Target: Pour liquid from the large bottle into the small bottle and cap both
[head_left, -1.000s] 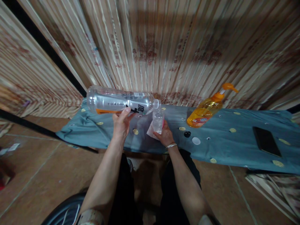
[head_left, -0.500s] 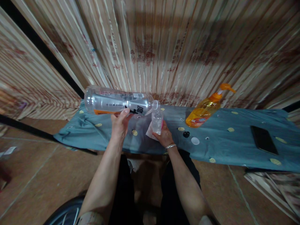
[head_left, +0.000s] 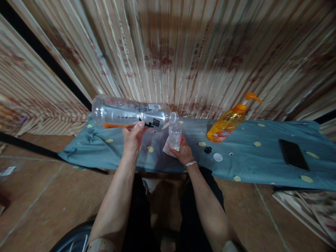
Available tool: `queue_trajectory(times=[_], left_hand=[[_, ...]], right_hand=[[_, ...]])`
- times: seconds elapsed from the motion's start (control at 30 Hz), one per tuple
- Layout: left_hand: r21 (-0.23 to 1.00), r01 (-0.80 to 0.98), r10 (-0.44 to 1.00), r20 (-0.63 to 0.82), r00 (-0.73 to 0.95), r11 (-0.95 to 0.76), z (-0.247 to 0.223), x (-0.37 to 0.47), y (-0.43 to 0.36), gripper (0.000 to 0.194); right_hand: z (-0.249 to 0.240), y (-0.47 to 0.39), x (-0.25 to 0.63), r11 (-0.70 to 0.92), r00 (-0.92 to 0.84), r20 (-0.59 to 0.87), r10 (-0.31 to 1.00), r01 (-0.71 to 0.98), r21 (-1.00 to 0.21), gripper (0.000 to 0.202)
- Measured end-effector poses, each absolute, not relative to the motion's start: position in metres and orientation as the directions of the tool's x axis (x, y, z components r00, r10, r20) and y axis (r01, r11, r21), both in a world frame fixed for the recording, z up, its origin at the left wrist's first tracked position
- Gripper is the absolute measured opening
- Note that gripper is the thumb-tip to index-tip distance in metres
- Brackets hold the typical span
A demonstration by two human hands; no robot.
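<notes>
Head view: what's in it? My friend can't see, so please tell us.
The left hand holds a big bottle on its side, its mouth by the top of a small clear container in the right hand. To the right, a pump bottle, black piece, white disc and phone are on a blue cloth.

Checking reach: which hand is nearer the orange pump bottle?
Right. The right hand is left of the pump bottle; the left hand is farther left, gripping the large bottle.

Bottle point(head_left: 123, 112) left of pump dispenser point(head_left: 228, 124)
</notes>
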State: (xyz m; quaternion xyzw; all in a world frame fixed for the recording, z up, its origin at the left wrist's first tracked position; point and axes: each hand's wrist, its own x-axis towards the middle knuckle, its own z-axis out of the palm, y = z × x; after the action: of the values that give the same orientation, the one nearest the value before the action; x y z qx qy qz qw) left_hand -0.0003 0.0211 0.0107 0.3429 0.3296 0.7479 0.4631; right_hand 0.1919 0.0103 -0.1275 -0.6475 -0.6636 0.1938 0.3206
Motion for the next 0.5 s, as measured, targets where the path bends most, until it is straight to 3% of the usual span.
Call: queue_trajectory(times=[0.5], left_hand=[[0.810, -0.461, 0.914, 0.211, -0.347, -0.362, 0.0154, 0.0025, 0.0212, 0.038]], right_hand=[[-0.1339, 0.0113, 0.1914, 0.125, 0.048, 0.235, 0.971, 0.734, -0.668, 0.093]])
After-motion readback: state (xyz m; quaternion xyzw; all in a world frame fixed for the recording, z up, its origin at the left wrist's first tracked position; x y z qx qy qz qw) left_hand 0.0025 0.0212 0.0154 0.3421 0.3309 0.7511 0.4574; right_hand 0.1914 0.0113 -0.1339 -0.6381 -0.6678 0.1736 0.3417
